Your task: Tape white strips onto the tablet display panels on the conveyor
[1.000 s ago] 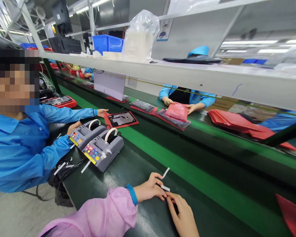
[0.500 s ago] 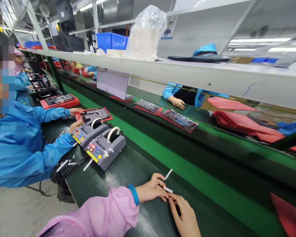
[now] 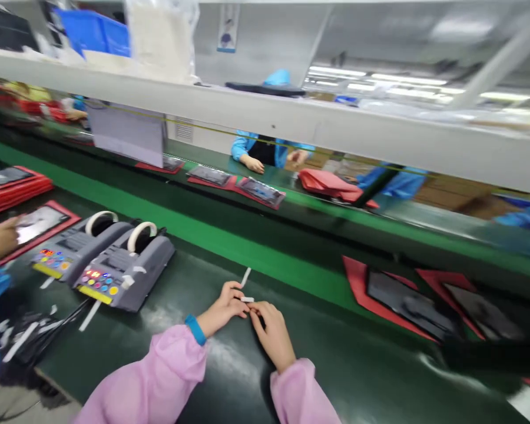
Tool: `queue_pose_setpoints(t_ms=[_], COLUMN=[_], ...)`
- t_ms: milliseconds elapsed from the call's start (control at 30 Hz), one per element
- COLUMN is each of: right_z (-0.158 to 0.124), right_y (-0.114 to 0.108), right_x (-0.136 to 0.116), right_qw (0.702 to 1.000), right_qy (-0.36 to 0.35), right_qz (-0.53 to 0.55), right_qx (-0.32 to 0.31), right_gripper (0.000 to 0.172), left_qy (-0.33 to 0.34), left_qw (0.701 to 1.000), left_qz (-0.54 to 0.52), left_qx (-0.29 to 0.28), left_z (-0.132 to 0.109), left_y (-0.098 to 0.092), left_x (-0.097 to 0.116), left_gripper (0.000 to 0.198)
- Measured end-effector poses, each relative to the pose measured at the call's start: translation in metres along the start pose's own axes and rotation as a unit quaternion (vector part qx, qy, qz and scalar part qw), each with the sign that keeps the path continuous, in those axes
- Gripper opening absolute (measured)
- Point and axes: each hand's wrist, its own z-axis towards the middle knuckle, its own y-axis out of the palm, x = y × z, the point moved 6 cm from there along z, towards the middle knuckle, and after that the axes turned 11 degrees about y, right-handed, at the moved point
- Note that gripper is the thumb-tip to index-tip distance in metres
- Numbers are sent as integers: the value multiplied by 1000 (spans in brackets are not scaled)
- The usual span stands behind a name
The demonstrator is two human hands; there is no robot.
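My left hand (image 3: 224, 307) is over the dark green bench, its fingers drawn together. One strip of white tape (image 3: 246, 277) sticks up from its index finger. A shorter piece of white tape (image 3: 247, 299) lies across at the fingertips, between the two hands. My right hand (image 3: 274, 334) comes in from the right with thumb and fingers pinched, its tips touching the left fingertips beside that short piece. What the right fingers pinch is hidden. To the left stand two grey tape dispensers (image 3: 126, 271) with white rolls and lit displays.
A co-worker's hand (image 3: 2, 238) rests on a flat panel in a red sleeve at far left. Behind the bench runs a green-edged conveyor (image 3: 194, 241). More panels on red sleeves (image 3: 401, 300) lie at right. A white shelf (image 3: 247, 112) spans overhead.
My view has turned to the right, so the dispensers and hands sit further left and panels at right appear. Both hands keep together with the tape. The co-worker's hand is now on the panel.
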Motion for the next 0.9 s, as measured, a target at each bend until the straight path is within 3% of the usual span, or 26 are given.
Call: queue_pose_setpoints(t_ms=[300,900], right_z=[-3,-6], right_y=[-3,-3], right_x=[-5,-4], right_qw=[1000,1000], right_qy=[26,14], right_qz=[-1,14], right_qx=[3,16], right_gripper=[19,23], left_qy=[-15,-22], left_qw=[998,1000], left_qz=[48,13], left_qx=[-26,-17], left_z=[-5,-6], left_y=[1,4], left_x=[11,13], left_gripper=[40,45])
